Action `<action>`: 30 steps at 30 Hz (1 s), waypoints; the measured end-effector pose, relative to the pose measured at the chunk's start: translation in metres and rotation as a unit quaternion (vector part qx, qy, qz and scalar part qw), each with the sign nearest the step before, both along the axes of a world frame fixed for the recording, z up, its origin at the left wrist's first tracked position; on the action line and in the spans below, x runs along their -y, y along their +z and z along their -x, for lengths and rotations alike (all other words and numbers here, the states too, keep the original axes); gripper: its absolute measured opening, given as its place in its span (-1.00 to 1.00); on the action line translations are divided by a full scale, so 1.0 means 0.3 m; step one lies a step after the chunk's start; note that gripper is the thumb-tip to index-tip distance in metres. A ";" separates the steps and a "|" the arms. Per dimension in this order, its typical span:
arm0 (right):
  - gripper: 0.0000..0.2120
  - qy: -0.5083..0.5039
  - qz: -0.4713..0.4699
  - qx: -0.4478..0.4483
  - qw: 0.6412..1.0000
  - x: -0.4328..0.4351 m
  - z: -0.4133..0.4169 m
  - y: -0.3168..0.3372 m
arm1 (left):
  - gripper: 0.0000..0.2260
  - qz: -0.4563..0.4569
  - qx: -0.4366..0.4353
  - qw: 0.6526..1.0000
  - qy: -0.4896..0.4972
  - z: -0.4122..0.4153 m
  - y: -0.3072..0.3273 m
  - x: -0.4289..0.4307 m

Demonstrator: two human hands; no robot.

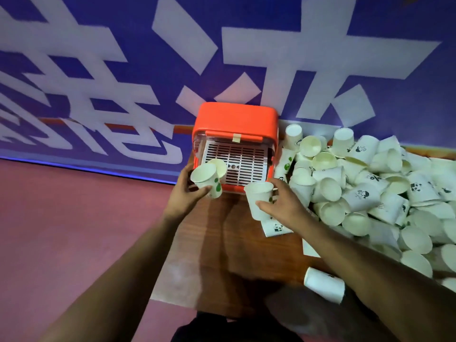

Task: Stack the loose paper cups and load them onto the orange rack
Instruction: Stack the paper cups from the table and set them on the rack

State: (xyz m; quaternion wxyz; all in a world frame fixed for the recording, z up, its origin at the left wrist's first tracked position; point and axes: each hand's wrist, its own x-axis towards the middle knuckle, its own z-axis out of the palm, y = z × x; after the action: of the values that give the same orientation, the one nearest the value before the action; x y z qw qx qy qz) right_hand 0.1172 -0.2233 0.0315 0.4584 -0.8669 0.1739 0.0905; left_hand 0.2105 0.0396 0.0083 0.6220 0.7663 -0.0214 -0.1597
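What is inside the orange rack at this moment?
A white slotted tray, bare apart from one paper cup over its front-left corner, partly behind the green-printed cup that the left hand holds. The top of the orange rack hides the interior's rear.

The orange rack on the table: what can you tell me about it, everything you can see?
The orange rack is a boxy, round-cornered case of glossy plastic. It stands upright on the wooden table, by the blue wall. Its front is open, showing a white slotted tray. A strip of tan tape sits on the orange bar above. Against its right side crowd loose paper cups.
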 end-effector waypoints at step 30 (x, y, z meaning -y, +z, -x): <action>-0.39 -0.095 -0.091 0.076 0.988 -0.246 -0.348 -0.056 | -0.27 -0.200 0.055 0.962 -0.180 -0.323 -0.197 -0.022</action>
State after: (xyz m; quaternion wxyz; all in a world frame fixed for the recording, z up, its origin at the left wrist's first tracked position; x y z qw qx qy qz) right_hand 0.2215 -0.1494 0.0146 0.5537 -0.8055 0.2109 -0.0036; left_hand 0.3074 0.0462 -0.0508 0.4149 0.8662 -0.1607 -0.2276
